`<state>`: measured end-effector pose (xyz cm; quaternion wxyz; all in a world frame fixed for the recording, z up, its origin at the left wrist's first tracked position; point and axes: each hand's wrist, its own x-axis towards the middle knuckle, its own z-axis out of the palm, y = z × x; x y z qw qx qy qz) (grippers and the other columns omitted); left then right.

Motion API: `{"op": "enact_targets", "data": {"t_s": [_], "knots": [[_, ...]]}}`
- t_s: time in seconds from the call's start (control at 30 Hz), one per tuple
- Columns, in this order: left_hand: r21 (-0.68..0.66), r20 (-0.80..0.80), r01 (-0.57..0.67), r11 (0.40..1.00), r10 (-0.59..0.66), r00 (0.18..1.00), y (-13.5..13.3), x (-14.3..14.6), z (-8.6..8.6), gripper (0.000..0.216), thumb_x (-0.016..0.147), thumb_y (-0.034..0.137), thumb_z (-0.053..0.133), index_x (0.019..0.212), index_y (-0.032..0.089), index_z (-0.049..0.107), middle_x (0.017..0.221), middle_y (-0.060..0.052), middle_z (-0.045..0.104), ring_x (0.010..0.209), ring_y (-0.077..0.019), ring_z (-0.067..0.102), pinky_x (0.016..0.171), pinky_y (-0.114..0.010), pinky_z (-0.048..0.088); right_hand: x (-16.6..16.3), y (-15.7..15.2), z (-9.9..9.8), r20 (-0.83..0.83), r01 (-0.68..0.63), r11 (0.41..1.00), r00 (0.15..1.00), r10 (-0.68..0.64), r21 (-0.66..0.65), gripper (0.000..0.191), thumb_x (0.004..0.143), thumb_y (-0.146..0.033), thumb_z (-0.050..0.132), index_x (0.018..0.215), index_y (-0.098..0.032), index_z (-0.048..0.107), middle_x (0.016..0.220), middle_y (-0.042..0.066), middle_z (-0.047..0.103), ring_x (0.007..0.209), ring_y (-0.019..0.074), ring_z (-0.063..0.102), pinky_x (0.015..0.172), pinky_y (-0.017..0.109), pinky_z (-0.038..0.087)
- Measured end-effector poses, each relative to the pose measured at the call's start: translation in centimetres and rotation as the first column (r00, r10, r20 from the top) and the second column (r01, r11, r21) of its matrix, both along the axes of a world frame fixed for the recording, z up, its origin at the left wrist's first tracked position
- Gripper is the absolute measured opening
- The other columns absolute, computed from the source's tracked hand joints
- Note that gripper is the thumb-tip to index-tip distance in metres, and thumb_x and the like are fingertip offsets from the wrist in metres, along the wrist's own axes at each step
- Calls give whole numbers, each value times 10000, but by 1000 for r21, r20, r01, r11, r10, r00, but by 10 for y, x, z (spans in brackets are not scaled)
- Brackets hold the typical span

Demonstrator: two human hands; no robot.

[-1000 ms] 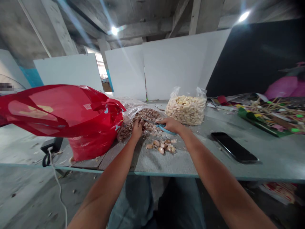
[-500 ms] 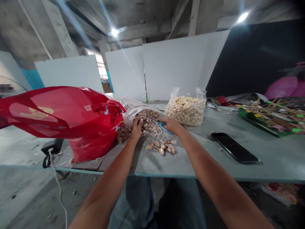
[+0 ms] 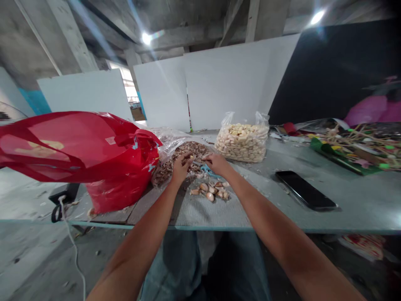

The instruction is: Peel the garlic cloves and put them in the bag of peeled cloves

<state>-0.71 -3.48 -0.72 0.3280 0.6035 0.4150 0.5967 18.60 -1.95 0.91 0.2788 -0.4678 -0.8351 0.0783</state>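
My left hand (image 3: 180,166) is closed, fingertips pinching a small piece, probably a garlic clove, above the open clear bag of garlic skins (image 3: 175,156). My right hand (image 3: 216,163) is closed round a small knife with a blue handle (image 3: 206,169), its fingertips close to the left hand's. Just in front of both hands lies a small heap of several unpeeled garlic cloves (image 3: 211,191) on the grey table (image 3: 219,209). A clear bag of peeled cloves (image 3: 242,140) stands upright behind my right hand.
A big red plastic bag (image 3: 94,154) lies at the left, against the skins bag. A black phone (image 3: 305,190) lies flat to the right. Green trays with sticks and coloured bits (image 3: 354,150) fill the far right. White boards stand behind the table.
Both hands have drawn together over the skins bag; my right hand moved a little left and the left fingertips rose to meet it. The camera has shifted slightly.
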Motion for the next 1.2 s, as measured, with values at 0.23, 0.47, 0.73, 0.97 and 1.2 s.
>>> {"op": "enact_targets", "data": {"t_s": [0.23, 0.47, 0.73, 0.97, 1.2], "knots": [[25, -82, -13, 1000, 15, 997, -2, 1, 1, 400, 703, 448, 710, 953, 142, 655, 699, -3, 619, 506, -77, 491, 445, -186, 369, -18, -17, 8, -429, -134, 989, 891, 146, 59, 206, 832, -233, 608, 960, -165, 753, 871, 58, 743, 775, 169, 657, 720, 284, 499], [36, -168, -28, 999, 34, 985, -7, 2, 4, 363, 682, 420, 725, 902, 135, 681, 639, 6, 606, 513, -78, 462, 482, -193, 353, -21, -16, 5, -539, -177, 983, 824, 175, 48, 207, 823, -261, 596, 912, -165, 756, 729, 31, 717, 640, 143, 621, 607, 259, 471], [39, -160, -32, 999, 38, 986, -8, 4, 4, 363, 659, 427, 739, 877, 139, 693, 645, -1, 620, 511, -83, 475, 491, -201, 369, -22, -14, 4, -536, -148, 989, 833, 137, 22, 221, 799, -246, 585, 901, -136, 748, 719, 50, 706, 620, 151, 607, 575, 258, 451], [48, -186, -50, 998, 58, 981, -8, 3, 4, 338, 663, 413, 737, 856, 139, 698, 641, -5, 618, 526, -91, 479, 501, -205, 369, -22, -11, 1, -551, -170, 985, 821, 151, 16, 202, 794, -246, 582, 878, -158, 742, 709, 33, 701, 614, 139, 605, 581, 254, 456], [63, -178, -56, 996, 67, 982, -7, 4, 2, 329, 641, 396, 758, 837, 139, 699, 667, -9, 637, 510, -81, 475, 485, -199, 365, -23, -14, 4, -492, -90, 996, 866, 87, 18, 224, 756, -226, 581, 883, -130, 738, 735, 50, 701, 660, 152, 605, 619, 261, 456]]}}
